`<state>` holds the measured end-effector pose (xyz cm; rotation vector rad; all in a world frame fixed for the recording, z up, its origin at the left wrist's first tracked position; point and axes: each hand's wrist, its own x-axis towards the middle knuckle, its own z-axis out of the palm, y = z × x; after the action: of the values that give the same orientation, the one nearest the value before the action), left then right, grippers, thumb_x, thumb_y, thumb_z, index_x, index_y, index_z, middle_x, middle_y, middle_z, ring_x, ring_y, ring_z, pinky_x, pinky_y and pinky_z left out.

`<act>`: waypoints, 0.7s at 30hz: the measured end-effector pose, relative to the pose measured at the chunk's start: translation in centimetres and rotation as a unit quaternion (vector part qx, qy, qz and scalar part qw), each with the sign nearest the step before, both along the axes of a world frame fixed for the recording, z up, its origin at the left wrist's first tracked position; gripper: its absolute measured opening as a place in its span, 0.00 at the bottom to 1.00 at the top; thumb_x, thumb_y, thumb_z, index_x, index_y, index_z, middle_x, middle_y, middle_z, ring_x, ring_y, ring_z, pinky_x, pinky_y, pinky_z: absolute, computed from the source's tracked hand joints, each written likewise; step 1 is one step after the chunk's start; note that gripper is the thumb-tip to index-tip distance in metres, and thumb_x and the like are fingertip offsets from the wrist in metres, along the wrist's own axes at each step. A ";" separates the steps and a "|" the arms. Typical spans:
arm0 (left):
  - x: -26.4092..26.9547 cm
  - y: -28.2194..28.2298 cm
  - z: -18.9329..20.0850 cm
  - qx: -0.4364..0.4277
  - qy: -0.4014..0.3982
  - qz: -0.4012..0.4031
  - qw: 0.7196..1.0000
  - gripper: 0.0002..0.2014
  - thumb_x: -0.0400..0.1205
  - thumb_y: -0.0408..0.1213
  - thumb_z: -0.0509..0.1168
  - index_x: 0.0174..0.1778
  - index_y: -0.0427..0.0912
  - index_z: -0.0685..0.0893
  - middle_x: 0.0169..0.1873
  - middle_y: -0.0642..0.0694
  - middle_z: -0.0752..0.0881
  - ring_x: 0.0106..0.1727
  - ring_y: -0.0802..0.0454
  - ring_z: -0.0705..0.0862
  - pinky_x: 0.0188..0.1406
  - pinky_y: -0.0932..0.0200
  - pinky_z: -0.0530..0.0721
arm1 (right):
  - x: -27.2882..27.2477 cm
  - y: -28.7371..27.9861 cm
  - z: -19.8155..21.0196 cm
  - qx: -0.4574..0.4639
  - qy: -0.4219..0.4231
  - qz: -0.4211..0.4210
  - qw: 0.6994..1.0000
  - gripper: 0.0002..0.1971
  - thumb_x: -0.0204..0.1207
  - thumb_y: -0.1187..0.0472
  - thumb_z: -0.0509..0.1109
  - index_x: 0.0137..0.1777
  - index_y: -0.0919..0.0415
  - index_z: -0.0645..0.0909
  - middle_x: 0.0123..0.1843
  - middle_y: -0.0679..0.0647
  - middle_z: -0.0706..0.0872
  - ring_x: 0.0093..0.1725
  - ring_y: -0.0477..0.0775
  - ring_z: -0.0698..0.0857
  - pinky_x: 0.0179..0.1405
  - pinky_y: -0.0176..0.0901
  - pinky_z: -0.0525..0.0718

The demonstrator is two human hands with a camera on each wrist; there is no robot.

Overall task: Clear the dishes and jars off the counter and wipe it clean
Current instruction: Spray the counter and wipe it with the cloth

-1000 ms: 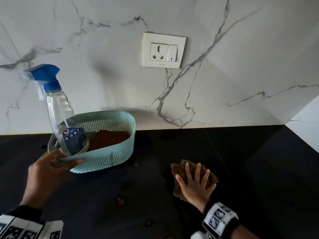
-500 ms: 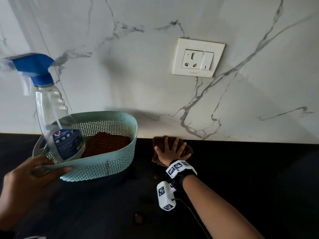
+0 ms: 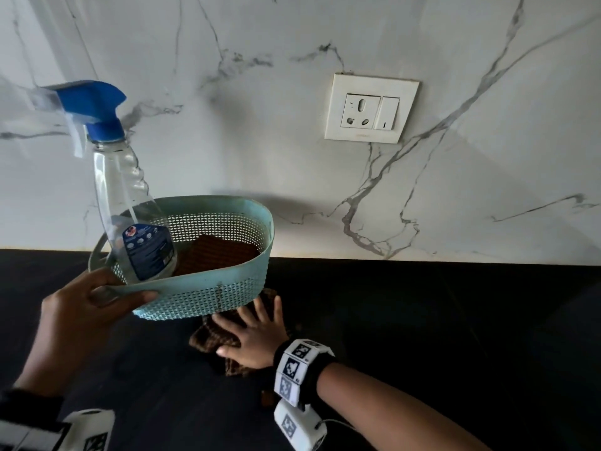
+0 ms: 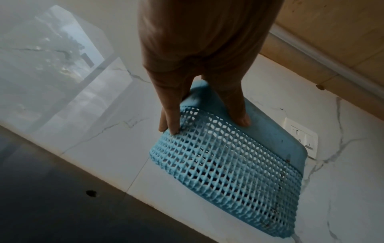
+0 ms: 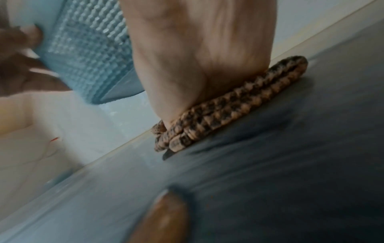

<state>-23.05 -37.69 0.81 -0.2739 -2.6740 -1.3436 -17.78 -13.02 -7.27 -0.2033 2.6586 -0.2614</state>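
Observation:
My left hand [image 3: 97,307] grips the rim of a light blue mesh basket [image 3: 208,297] and holds it tilted above the black counter [image 3: 422,336]. In the left wrist view the thumb and fingers [image 4: 169,121] pinch the basket [image 4: 228,164] at its rim. A clear spray bottle [image 3: 130,203] with a blue trigger head stands in the basket beside a brown cloth [image 3: 218,255]. My right hand [image 3: 257,333] presses flat, fingers spread, on a brown checked cloth [image 3: 208,336] on the counter just under the basket. The folded cloth [image 5: 228,105] lies beneath the palm in the right wrist view.
A white marble wall [image 3: 292,190] backs the counter, with a white socket and switch plate [image 3: 370,109] on it. A small brown crumb [image 5: 166,220] lies on the counter close to the right wrist. Dark counter stretches off to the right.
My right hand has slid the cloth from the wall edge back and left, now under the basket. The left hand still holds the basket up, a little higher and more to the right in view.

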 end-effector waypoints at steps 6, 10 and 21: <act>3.2 5.1 2.3 0.050 0.084 -0.009 0.995 0.14 0.63 0.33 0.79 0.25 0.44 0.78 0.24 0.42 0.77 0.25 0.65 0.74 0.22 0.74 0.68 | 1.7 9.6 0.4 0.034 0.024 -0.227 0.973 0.30 0.80 0.34 0.48 0.81 0.33 0.43 0.84 0.46 0.31 0.81 0.60 0.29 0.72 0.76 0.31; 2.5 7.1 0.1 0.051 0.064 -0.033 0.996 0.15 0.61 0.36 0.81 0.29 0.52 0.79 0.26 0.46 0.77 0.26 0.69 0.73 0.25 0.73 0.68 | 6.4 18.0 0.5 0.033 0.020 -0.372 0.928 0.31 0.80 0.34 0.48 0.80 0.33 0.40 0.84 0.46 0.33 0.82 0.62 0.31 0.75 0.74 0.38; 2.7 15.0 -4.0 0.068 0.006 -0.093 0.993 0.13 0.63 0.41 0.80 0.29 0.41 0.82 0.32 0.49 0.79 0.32 0.57 0.75 0.28 0.75 0.71 | 16.7 23.4 -0.1 0.031 0.012 -0.520 0.854 0.31 0.80 0.33 0.46 0.80 0.32 0.38 0.83 0.46 0.29 0.81 0.61 0.28 0.75 0.73 0.36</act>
<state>-20.39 -22.65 -3.23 -0.5239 -2.5853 -1.5632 -1.03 10.42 -7.38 1.2872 2.5151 -0.4908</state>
